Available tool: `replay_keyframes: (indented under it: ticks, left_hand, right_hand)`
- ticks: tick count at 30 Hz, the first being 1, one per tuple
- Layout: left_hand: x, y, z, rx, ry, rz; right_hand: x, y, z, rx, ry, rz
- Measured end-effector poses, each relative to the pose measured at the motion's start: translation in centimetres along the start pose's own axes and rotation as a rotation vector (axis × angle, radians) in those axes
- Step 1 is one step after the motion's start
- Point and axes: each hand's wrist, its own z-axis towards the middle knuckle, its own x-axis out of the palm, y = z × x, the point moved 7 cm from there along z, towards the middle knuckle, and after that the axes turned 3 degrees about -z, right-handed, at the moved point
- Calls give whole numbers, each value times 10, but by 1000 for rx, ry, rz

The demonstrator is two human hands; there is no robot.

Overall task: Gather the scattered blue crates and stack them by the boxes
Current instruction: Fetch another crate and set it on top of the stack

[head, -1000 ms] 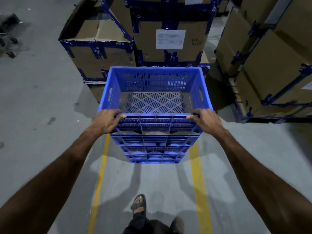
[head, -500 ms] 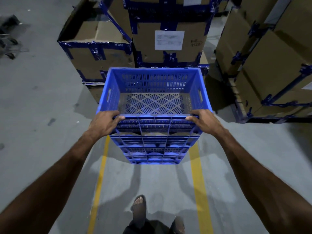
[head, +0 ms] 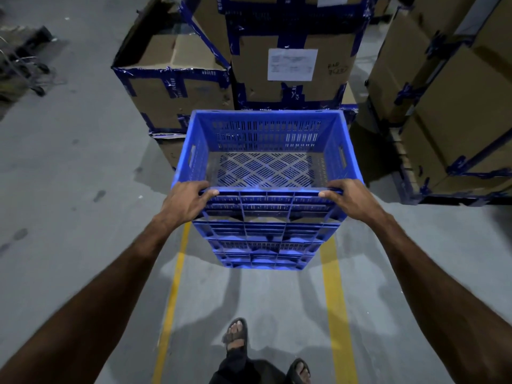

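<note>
Blue slotted plastic crate (head: 266, 162) tops a crate stack just before the taped cardboard boxes (head: 291, 65). Left hand (head: 182, 202) and right hand (head: 350, 199) curl fingers shut over its near rim; it looks stiff, light, best gripped at the side handle slots.

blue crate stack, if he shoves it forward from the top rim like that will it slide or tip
Tipping looks likelier. The left hand and right hand grip the top crate at its near rim, high above the floor. The crates look empty and slotted, so probably light. The stack seems tall for its footprint; pushing lower should slide it more steadily.
</note>
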Motion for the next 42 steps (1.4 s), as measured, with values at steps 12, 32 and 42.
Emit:
replay_keyframes:
  ticks: [12,32,42]
  left_hand:
    - [1,0,0,54,-46,15]
    - [-7,6,7,-19,-22,-64]
    - [-25,45,76,-145,77,250]
  right_hand:
    - [-3,3,-3,8,3,25]
    - [-10,-4,4,68,-89,-82]
    - [-25,-36,75,138,-20,-418]
